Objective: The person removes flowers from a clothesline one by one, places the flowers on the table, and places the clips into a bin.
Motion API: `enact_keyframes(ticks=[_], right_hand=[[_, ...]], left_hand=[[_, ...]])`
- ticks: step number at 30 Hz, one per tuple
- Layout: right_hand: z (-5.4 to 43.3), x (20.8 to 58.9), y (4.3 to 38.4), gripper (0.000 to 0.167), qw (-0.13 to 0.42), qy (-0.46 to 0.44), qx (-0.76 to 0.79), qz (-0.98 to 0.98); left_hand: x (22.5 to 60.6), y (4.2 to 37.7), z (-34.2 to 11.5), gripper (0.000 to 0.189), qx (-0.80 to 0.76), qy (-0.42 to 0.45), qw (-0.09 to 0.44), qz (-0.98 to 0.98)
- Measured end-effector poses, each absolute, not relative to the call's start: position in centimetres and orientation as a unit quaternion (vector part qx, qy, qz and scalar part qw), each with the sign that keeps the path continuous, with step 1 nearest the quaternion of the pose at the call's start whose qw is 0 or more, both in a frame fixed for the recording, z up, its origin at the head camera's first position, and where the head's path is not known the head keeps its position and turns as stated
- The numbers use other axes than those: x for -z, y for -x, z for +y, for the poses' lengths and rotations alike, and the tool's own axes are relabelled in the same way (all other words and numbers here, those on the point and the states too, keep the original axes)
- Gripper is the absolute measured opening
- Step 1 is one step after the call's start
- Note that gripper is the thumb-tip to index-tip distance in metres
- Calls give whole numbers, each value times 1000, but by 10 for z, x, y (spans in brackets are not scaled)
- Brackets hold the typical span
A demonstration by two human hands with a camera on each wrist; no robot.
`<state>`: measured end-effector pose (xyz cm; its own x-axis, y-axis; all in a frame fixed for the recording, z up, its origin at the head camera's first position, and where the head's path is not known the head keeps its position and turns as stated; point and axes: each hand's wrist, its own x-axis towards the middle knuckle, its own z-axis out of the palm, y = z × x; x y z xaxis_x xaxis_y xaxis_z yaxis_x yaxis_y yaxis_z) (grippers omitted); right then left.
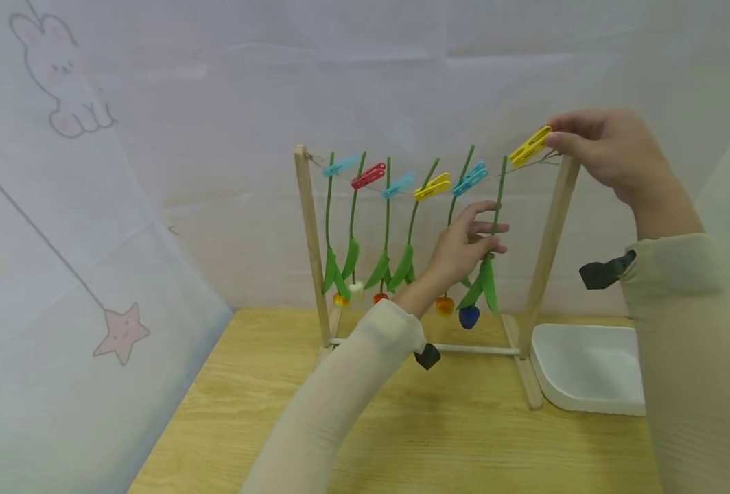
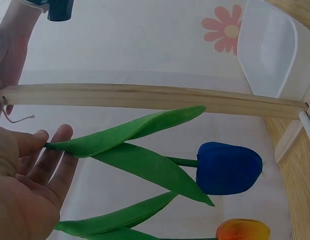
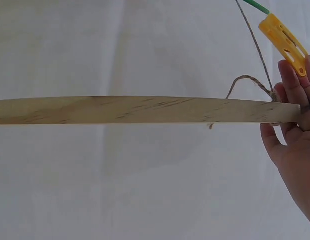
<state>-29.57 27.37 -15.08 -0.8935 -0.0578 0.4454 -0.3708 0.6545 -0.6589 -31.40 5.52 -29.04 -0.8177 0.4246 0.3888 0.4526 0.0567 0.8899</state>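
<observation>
My left hand point(image 1: 460, 250) pinches the green stem of a blue tulip point(image 1: 468, 317) just above its leaves. The flower hangs head down; in the left wrist view the stem runs between thumb and fingers. Up by the right post, my right hand point(image 1: 612, 147) pinches the handle end of a yellow clothespin point(image 1: 530, 146). Its tip is at the string point(image 3: 257, 47), close to the upper end of a green stem point(image 3: 257, 6); whether it grips that stem I cannot tell. Farther left, several tulips hang upside down from blue, red and yellow clothespins point(image 1: 368, 176).
A wooden frame point(image 1: 553, 240) with two posts carries the string and stands on a wood-grained table point(image 1: 248, 405). To its right sits a white tray point(image 1: 587, 405). Behind is a pale cloth backdrop point(image 1: 235, 137) with printed drawings.
</observation>
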Motion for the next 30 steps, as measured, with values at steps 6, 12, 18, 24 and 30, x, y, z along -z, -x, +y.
enact_keyframes(ticks=[6,12,18,24,30], right_hand=[[276,154,293,31,205,-191,-617,-735],[278,163,292,33,220,-273,-755,-554],[290,177,287,30,249,-313,-768,-501],[306,201,276,27,255,-286,-803,-457],[323,232,266,29,254,-286,-804,-455]], left_hand=[[291,311,51,56,603,322,12,-730],[291,306,48,55,585,347,23,-732],[294,299,44,53,541,377,51,-750],[306,292,36,54,491,398,69,-772],[313,284,25,54,430,424,94,-791]])
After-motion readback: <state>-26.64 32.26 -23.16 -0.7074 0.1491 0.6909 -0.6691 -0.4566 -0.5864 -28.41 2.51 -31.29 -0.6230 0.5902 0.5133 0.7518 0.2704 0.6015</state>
